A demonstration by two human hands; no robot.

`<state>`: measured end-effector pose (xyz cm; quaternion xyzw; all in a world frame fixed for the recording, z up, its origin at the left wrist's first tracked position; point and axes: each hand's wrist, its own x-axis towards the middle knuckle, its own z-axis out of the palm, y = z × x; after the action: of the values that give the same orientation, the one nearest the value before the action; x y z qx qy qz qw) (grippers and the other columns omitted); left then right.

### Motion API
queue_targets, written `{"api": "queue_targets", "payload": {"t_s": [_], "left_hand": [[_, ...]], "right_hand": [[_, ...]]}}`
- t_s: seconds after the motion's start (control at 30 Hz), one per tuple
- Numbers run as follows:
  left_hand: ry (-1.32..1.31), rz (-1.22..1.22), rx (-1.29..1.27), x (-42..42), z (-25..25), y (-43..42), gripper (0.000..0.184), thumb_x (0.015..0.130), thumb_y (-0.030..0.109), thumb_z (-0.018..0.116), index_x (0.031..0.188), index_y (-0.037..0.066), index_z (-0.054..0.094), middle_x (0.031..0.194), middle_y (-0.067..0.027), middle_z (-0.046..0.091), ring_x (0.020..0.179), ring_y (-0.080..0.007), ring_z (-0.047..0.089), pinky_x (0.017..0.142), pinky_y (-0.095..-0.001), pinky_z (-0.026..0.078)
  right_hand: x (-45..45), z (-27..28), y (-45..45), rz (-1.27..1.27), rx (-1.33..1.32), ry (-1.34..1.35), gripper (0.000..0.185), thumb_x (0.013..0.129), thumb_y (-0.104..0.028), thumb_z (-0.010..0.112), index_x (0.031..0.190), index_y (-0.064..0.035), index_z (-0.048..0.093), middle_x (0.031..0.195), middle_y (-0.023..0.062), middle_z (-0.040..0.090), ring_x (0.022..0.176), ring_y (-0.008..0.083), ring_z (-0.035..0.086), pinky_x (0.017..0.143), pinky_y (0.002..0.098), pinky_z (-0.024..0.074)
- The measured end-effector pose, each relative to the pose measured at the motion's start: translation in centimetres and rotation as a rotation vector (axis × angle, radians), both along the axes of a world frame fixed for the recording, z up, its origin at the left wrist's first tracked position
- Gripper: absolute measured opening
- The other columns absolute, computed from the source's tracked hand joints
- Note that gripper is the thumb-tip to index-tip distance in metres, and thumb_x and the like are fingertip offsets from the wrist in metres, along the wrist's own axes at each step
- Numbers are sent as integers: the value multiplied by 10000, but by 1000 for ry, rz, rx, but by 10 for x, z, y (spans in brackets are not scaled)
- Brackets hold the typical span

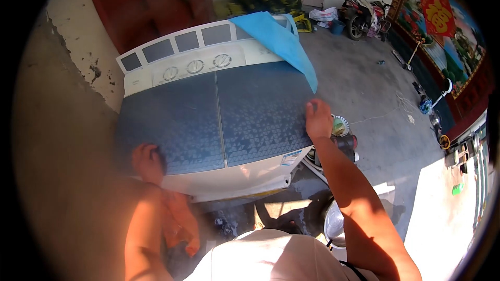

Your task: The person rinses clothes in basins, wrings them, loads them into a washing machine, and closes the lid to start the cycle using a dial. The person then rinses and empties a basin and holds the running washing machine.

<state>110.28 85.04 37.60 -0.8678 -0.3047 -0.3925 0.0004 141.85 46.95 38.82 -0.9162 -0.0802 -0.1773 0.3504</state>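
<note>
A white twin-tub washing machine [250, 177] stands before me, its two dark patterned lids [172, 119] down and three round knobs [195, 66] on the back panel. My left hand [148, 162] is at its front left corner, fingers curled over the edge. On the opposite side, my right hand [319, 119] grips the right edge with bent fingers. A light blue cloth [281, 39] drapes over the right end of the panel, its tip hanging just above my right hand. Orange cloth [179, 221] hangs below my left wrist; what bears it is hidden.
A cracked wall [78, 67] runs close along the left, and a red door [151, 5] stands behind the machine. Hoses [315, 169] and a round metal basin [334, 224] are at the lower right. Farther back are a motorcycle [362, 15] and a blue bucket [337, 27].
</note>
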Motion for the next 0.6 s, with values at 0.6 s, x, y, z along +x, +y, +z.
{"api": "queue_targets", "payload": {"t_s": [0.6], "left_hand": [[-44, -23, 24, 1, 0, -3, 151, 739, 69, 584, 862, 108, 662, 1033, -74, 608, 1029, -293, 535, 902, -415, 402]], "right_hand": [[6, -6, 1, -4, -36, -28, 293, 911, -355, 516, 1081, -126, 584, 1101, 136, 579, 1060, 324, 534, 907, 420, 404]]}}
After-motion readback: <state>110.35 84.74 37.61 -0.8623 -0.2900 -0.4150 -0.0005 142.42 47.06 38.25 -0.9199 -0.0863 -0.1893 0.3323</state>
